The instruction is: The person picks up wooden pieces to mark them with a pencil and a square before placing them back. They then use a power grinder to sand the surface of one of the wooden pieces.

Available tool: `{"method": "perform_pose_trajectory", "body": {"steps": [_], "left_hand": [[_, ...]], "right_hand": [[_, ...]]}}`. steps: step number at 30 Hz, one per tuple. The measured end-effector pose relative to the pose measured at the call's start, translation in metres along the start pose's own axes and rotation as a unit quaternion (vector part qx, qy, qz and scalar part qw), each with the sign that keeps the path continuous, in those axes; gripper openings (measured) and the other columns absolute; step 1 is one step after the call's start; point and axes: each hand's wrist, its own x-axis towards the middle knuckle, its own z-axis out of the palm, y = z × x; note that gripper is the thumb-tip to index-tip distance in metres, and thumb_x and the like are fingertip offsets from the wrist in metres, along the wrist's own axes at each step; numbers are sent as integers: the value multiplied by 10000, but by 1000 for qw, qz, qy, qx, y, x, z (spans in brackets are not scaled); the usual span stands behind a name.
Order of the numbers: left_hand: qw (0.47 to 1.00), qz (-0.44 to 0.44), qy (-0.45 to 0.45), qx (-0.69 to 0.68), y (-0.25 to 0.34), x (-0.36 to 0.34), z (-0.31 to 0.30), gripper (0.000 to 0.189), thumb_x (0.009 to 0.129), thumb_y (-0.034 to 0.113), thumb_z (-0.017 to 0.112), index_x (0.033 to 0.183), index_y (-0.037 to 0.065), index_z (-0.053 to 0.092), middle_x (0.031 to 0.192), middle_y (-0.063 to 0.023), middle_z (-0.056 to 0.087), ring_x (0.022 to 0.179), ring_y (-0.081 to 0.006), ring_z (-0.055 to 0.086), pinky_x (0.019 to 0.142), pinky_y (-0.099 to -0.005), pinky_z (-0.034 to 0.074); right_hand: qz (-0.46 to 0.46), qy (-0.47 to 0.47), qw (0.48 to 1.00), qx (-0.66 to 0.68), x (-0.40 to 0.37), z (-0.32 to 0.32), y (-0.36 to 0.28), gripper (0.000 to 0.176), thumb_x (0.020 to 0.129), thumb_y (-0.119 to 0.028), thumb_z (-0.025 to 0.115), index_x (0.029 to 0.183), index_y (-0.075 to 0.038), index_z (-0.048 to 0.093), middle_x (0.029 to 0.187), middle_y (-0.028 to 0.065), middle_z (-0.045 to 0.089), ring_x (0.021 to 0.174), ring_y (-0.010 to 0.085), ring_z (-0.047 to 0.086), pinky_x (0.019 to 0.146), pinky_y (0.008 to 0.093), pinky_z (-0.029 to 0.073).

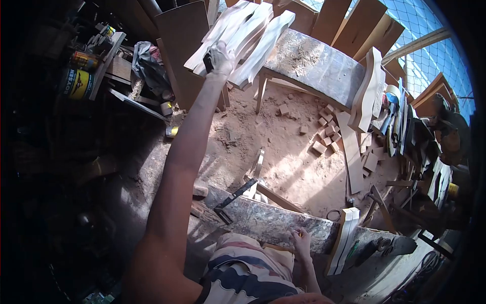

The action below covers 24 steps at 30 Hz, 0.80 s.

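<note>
My left arm stretches up to the far bench, where my left hand (pixel 220 60) curls over one of several pale curved wooden pieces (pixel 250 31) laid side by side. A dark patch shows beside the thumb side of that hand. Low in the view, close to my lap, my right hand (pixel 300 242) is closed on a small pencil (pixel 300 234), of which only an orange-yellow end shows. Just beyond it runs the near bench (pixel 273 218). On this bench, right of the hand, stands a pair of pale wooden pieces (pixel 344 238) set together.
A black metal square (pixel 235 200) lies across the near bench. Sawdust covers the far bench top (pixel 314 61), with more curved pieces (pixel 368 91) at its right end. Small wooden blocks (pixel 328 131) litter the ground. Paint cans (pixel 78 83) stand on the left.
</note>
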Motion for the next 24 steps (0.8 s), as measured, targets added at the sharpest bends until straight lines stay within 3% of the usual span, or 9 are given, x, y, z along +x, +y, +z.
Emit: {"method": "perform_pose_trajectory", "body": {"steps": [1, 2, 4, 7, 11, 20, 22, 23, 24], "left_hand": [[992, -49, -105, 58, 7, 4, -17, 412, 870, 423, 808, 1036, 46, 780, 989, -248, 785, 949, -415, 781, 837, -510, 614], [981, -46, -145, 119, 22, 3, -31, 301, 860, 240, 724, 1062, 27, 788, 1023, -241, 797, 893, -396, 798, 772, -486, 634], [969, -4, -147, 197, 23, 3, -10, 281, 872, 228, 701, 1060, 40, 793, 1031, -194, 814, 855, -372, 809, 710, -488, 637], [955, -84, -123, 257, 25, 8, 27, 270, 876, 230, 698, 1054, 54, 799, 1045, -153, 824, 908, -340, 816, 731, -500, 636], [948, -93, -217, 212, 42, 7, 2, 316, 904, 230, 689, 1133, 39, 793, 1160, -172, 805, 1137, -326, 775, 936, -508, 612], [964, -75, -125, 224, 24, 2, 30, 313, 864, 219, 730, 1111, 42, 805, 1164, -181, 802, 1128, -351, 776, 952, -487, 612], [964, -99, -140, 202, 22, 5, 29, 313, 855, 217, 739, 1106, 43, 808, 1165, -183, 802, 1126, -356, 776, 956, -483, 612], [956, -151, -192, 160, 17, 15, 32, 325, 767, 207, 808, 1057, 60, 821, 1141, -193, 805, 1104, -357, 784, 942, -443, 622], [960, -149, -192, 138, 9, 25, 35, 292, 732, 242, 834, 967, 68, 828, 1030, -157, 805, 988, -316, 785, 871, -429, 621]], "right_hand": [[1, 11, 1000, 5, -4, -12, 15, 186, 1028, -173, 703, 1063, 3, 752, 838, 21, 718, 702, 90, 617, 650, 278, 505], [18, 21, 1000, 7, -5, -23, 27, 185, 1024, -166, 700, 1070, 6, 749, 852, 23, 715, 721, 98, 629, 669, 284, 515], [49, 36, 998, 13, -5, -31, 39, 186, 1016, -153, 694, 1085, 12, 744, 879, 26, 709, 760, 115, 654, 707, 297, 534], [9, 38, 999, -17, -1, -27, 20, 212, 1022, -166, 699, 1125, 17, 731, 907, 36, 719, 765, 118, 667, 705, 291, 529], [-23, 35, 999, 25, 4, -9, 8, 238, 1036, -197, 709, 1161, 4, 732, 885, 60, 744, 741, 93, 666, 649, 263, 501], [-8, 47, 998, 31, -7, 6, 36, 226, 1037, -188, 709, 1185, -20, 739, 809, 45, 755, 671, 97, 679, 576, 243, 468], [13, 45, 998, 42, -4, 2, 31, 229, 1037, -190, 713, 1184, -17, 737, 818, 42, 754, 678, 99, 681, 576, 245, 470], [25, 43, 998, 47, -4, 0, 30, 231, 1037, -191, 715, 1184, -16, 736, 822, 40, 753, 681, 100, 682, 575, 247, 471], [12, 39, 998, 49, -4, 1, 29, 230, 1038, -190, 714, 1184, -13, 736, 821, 40, 752, 685, 98, 684, 576, 246, 471]]}}
